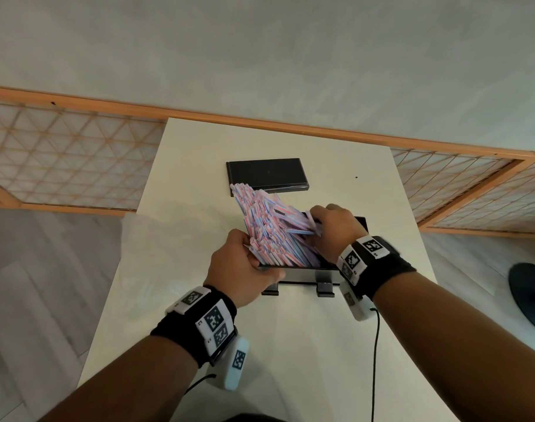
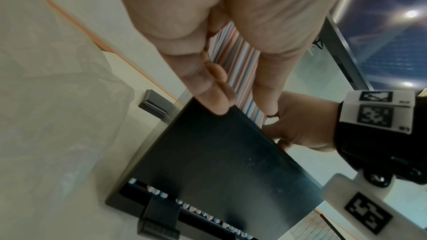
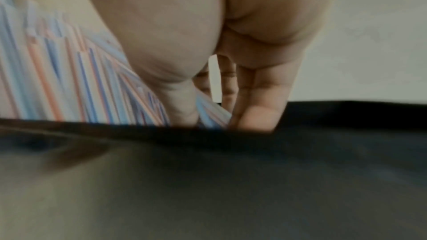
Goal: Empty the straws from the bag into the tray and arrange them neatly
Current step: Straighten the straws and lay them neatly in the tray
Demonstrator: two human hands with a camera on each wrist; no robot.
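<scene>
A heap of red-, blue- and white-striped straws (image 1: 266,220) lies askew in the black tray (image 1: 299,274) at the table's middle, with many ends jutting out over its far-left side. My left hand (image 1: 241,266) is at the tray's near-left corner. There its thumb and fingers (image 2: 219,105) pinch a bundle of straws (image 2: 240,72) against the tray's rim (image 2: 254,125). My right hand (image 1: 330,226) reaches in from the right side, thumb and fingers curled round another bunch of straws (image 3: 69,83). The tray's dark wall (image 3: 323,134) fills the lower right wrist view.
An empty clear plastic bag (image 1: 156,248) lies crumpled on the white table to the tray's left. A flat black lid (image 1: 267,175) rests behind the tray. Two black clips (image 1: 325,289) stick out of the tray's near side. A dark round object (image 1: 530,296) is on the floor at right.
</scene>
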